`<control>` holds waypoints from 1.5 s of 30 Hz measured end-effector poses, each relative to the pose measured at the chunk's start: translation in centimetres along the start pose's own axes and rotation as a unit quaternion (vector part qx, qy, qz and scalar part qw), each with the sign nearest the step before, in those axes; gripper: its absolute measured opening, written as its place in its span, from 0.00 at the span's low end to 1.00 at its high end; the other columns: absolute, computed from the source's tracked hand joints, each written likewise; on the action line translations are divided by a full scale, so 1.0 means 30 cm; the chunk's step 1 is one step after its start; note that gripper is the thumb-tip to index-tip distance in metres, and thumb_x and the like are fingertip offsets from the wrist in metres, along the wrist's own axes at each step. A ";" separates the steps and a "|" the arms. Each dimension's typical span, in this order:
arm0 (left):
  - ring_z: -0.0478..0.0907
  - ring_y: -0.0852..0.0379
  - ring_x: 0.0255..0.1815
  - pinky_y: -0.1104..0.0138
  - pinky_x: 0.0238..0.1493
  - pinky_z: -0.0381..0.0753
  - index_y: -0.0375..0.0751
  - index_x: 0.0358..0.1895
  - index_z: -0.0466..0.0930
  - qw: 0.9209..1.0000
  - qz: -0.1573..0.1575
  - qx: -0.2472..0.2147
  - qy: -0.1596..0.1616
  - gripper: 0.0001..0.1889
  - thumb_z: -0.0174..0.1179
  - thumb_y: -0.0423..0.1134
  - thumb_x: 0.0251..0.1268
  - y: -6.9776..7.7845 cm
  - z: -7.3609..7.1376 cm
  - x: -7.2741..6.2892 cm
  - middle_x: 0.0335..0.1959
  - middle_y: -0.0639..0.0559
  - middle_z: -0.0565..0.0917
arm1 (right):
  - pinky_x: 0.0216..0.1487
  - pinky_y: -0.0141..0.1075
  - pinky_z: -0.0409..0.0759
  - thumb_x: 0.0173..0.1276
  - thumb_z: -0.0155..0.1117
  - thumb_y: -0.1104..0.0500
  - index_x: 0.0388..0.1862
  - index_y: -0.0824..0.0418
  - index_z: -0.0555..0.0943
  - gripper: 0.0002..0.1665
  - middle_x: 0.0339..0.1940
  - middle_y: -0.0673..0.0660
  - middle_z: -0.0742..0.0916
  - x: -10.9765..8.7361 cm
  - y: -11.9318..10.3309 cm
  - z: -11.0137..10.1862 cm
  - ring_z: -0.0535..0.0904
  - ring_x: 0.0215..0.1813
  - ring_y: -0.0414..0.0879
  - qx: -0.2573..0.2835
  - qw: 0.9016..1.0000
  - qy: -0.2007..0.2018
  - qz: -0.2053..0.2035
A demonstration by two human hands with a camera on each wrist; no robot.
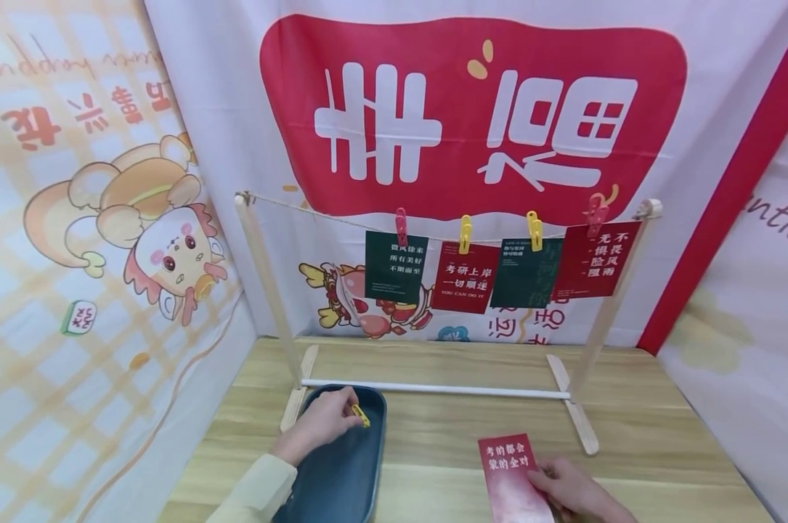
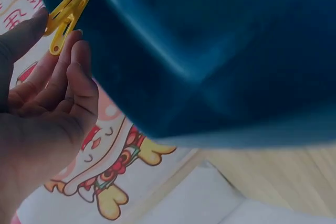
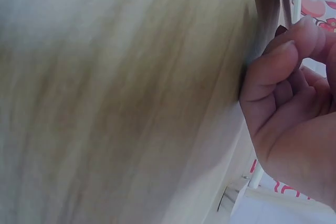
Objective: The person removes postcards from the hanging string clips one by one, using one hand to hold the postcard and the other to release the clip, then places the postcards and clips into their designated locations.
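Over the dark blue tray (image 1: 341, 472), my left hand (image 1: 328, 418) pinches a yellow clothespin (image 1: 361, 415) between thumb and fingers. The left wrist view shows the same clothespin (image 2: 68, 17) near the fingertips, beside the tray's wall (image 2: 152, 40). My right hand (image 1: 573, 487) grips a red and pink card (image 1: 513, 476) by its right edge, low over the table, with white writing face up. In the right wrist view the fingers (image 3: 273, 72) are curled at the card's edge. Four cards hang from a string: a green card (image 1: 394, 280), a red card (image 1: 462, 287), another green card (image 1: 527, 280) and another red card (image 1: 596, 272).
A wooden stand with a left post (image 1: 269, 290), a right post (image 1: 606, 327) and a white bottom rod (image 1: 433, 388) holds up the string (image 1: 328, 214). Pink and yellow clothespins (image 1: 465, 234) clip the cards. Printed cloth (image 1: 204, 94) hangs behind the wooden table (image 1: 426, 428).
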State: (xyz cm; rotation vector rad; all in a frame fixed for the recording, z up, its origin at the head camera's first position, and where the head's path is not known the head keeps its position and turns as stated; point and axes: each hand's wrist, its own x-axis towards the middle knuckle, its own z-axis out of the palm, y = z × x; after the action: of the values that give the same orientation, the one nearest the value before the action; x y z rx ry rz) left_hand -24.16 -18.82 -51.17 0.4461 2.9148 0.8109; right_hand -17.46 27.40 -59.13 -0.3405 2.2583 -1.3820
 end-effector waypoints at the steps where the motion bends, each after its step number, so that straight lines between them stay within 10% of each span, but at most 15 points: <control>1: 0.75 0.64 0.26 0.70 0.25 0.73 0.43 0.39 0.77 1.000 -0.004 0.003 -0.002 0.13 0.71 0.40 0.57 -0.005 0.005 -0.001 0.27 0.57 0.81 | 0.11 0.25 0.65 0.76 0.53 0.51 0.32 0.63 0.77 0.18 0.11 0.45 0.73 0.004 0.004 0.005 0.66 0.11 0.34 -0.010 1.000 0.004 -0.005; 21: 0.70 0.60 0.22 0.67 0.22 0.68 0.44 0.35 0.77 0.996 -0.036 0.082 -0.024 0.13 0.72 0.41 0.54 -0.028 0.030 0.008 0.23 0.57 0.75 | 0.12 0.27 0.63 0.74 0.57 0.47 0.28 0.56 0.79 0.18 0.09 0.42 0.72 -0.003 0.005 -0.006 0.67 0.11 0.32 -0.090 0.996 0.023 -0.015; 29: 0.71 0.56 0.23 0.64 0.25 0.71 0.43 0.32 0.77 0.992 -0.074 0.096 -0.047 0.12 0.72 0.40 0.54 -0.031 0.049 0.012 0.24 0.53 0.76 | 0.16 0.26 0.65 0.70 0.61 0.45 0.41 0.58 0.84 0.18 0.12 0.46 0.76 -0.011 0.006 -0.028 0.70 0.13 0.36 -0.052 0.997 0.011 0.063; 36: 0.72 0.55 0.25 0.62 0.27 0.74 0.42 0.32 0.78 0.986 -0.100 0.117 -0.063 0.11 0.71 0.40 0.54 -0.023 0.074 0.017 0.25 0.50 0.78 | 0.24 0.28 0.65 0.66 0.65 0.45 0.32 0.59 0.85 0.17 0.19 0.48 0.82 -0.018 0.004 -0.030 0.74 0.23 0.39 -0.076 0.985 0.019 0.151; 45: 0.72 0.54 0.25 0.61 0.27 0.74 0.42 0.34 0.78 0.985 -0.109 0.119 -0.060 0.09 0.70 0.38 0.55 -0.030 0.076 0.018 0.27 0.49 0.78 | 0.18 0.28 0.60 0.67 0.65 0.45 0.30 0.58 0.85 0.18 0.12 0.45 0.74 -0.020 -0.010 -0.028 0.67 0.14 0.38 -0.056 0.988 0.022 0.141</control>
State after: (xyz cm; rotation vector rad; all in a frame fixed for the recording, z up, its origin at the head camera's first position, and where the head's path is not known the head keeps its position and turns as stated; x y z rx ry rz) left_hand -24.56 -18.28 -53.59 0.1777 2.8894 0.3962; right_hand -17.38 28.17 -58.38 -0.0221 2.3190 -1.1313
